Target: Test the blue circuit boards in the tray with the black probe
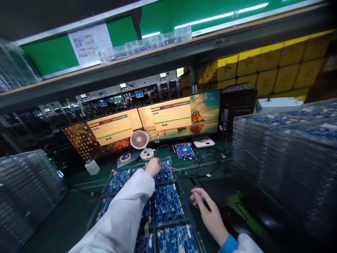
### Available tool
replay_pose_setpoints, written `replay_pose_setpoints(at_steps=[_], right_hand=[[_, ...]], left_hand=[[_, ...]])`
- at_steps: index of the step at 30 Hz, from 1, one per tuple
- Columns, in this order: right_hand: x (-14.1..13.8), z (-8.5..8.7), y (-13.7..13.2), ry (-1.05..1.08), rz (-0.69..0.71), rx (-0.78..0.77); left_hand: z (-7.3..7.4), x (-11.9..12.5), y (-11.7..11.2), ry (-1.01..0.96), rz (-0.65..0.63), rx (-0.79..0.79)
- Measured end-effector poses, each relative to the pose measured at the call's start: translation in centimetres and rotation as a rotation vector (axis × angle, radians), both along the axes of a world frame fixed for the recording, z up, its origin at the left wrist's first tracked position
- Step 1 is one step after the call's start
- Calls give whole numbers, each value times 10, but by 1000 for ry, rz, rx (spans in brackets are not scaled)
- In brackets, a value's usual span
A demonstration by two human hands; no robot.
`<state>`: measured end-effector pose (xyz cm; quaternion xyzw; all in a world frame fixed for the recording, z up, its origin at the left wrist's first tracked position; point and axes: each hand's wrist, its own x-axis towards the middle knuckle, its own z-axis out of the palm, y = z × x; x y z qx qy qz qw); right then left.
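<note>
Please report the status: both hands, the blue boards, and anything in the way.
Left hand at far end of tray, grip hidden. Right hand holding pen. Blue boards in tray, partly hidden by white sleeve.

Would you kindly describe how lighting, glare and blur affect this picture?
In the head view: both monitors glow against dim surroundings; bright streaks glare across the green panel overhead; the tray stack at right looks smeared, darkening toward the lower corner; fine details on the circuit boards are soft.
</note>
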<state>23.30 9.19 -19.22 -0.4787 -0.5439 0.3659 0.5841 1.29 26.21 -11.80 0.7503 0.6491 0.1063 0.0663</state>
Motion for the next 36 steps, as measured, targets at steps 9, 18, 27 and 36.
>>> replay_pose_setpoints(at_steps=[9, 18, 27, 36], right_hand=[[0, 5, -2, 6, 8, 7], [1, 4, -2, -2, 0, 6], [1, 3, -1, -1, 20, -6], [3, 0, 1, -29, 5, -30]], left_hand=[[-9, 15, -19, 79, -117, -15], [18, -11, -12, 66, -156, -12], [34, -100, -24, 47, -152, -95], [-1, -114, -22, -132, -67, -106]])
